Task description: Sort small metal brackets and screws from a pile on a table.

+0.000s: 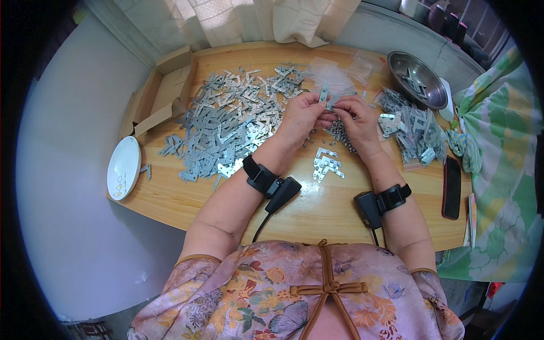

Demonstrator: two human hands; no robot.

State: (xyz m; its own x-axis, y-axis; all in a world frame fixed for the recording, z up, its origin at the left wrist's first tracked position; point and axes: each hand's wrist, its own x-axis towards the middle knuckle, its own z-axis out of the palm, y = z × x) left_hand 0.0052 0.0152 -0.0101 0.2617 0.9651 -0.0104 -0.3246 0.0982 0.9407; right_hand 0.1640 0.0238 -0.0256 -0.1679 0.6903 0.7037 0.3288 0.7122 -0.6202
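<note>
Over the middle of the table, my left hand [300,118] pinches a flat metal corner bracket [323,92] between thumb and fingers, one arm of it pointing up. My right hand [358,120] is closed at the bracket's lower end, its fingertips pressed together; whatever small thing they hold is hidden. Beneath the hands lies a heap of small screws [338,131], partly covered by the right hand. Just nearer to me is a small group of L-shaped brackets [327,166]. A wide pile of loose brackets [226,122] spreads to the left of my left hand.
An open cardboard box [164,85] and a white plate [124,168] stand at left. Clear plastic bags [334,76] lie at the back. At right are a steel bowl [417,79] with brackets, bagged brackets [419,133], a phone [451,188] and green-patterned cloth [498,170].
</note>
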